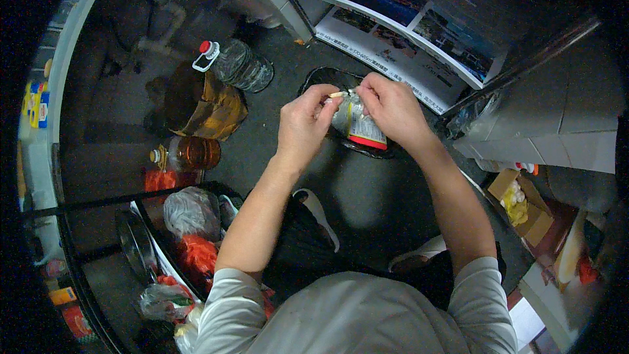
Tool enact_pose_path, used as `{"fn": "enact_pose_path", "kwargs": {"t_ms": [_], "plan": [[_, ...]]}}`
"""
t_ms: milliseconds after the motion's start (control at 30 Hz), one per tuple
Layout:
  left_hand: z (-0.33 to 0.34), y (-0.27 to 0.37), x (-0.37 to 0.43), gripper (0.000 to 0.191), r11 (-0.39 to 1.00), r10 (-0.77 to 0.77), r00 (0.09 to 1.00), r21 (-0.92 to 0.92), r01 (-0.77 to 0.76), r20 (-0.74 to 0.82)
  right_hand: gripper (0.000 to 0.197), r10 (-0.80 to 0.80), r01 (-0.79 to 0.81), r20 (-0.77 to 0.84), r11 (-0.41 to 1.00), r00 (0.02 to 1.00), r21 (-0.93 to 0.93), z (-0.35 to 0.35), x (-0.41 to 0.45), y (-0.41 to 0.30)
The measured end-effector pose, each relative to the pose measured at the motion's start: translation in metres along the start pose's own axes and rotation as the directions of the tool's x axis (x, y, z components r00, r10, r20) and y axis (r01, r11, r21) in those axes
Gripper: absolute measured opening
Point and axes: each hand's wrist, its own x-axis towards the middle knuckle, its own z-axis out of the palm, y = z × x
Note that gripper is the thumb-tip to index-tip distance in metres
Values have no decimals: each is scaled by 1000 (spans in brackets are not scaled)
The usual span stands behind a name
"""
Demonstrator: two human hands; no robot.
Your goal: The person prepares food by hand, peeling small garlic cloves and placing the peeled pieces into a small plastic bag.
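Observation:
My left hand (305, 115) pinches a small pale piece (337, 94) between thumb and forefinger; what it is made of is too small to tell. Close by on the right, the bent fingers of my right hand (390, 108) come together near the end of that piece. Whether anything lies between those right fingertips is unclear. Both hands are above a bin lined with a black plastic bag (319, 74). Below them, partly covered by the fingers, is a clear plastic package (367, 130) with a yellow and red printed label.
On the dark floor to the left are a large clear plastic bottle (243, 66), a brown bag (216, 110) and a bottle of amber liquid (196, 153). Plastic bags (192, 212) fill a rack at lower left. Printed boards (383, 5) stand ahead. At right is an open cardboard box (533, 223).

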Motion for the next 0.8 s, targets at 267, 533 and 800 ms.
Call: {"fn": "enact_pose_path", "kwargs": {"t_ms": [267,533,800], "plan": [[-1,-1,6,18,913,-261,959,-294,282,111,18,59,-41,35,922,998,-385,12,-4,32],[-6,-7,9,25,568,-402,823,-596,568,401,27,20,-31,38,946,999,323,11,1,14],[-3,-5,7,23,439,-368,782,-648,623,503,30,-44,-17,95,827,995,562,23,-1,-3]]}}
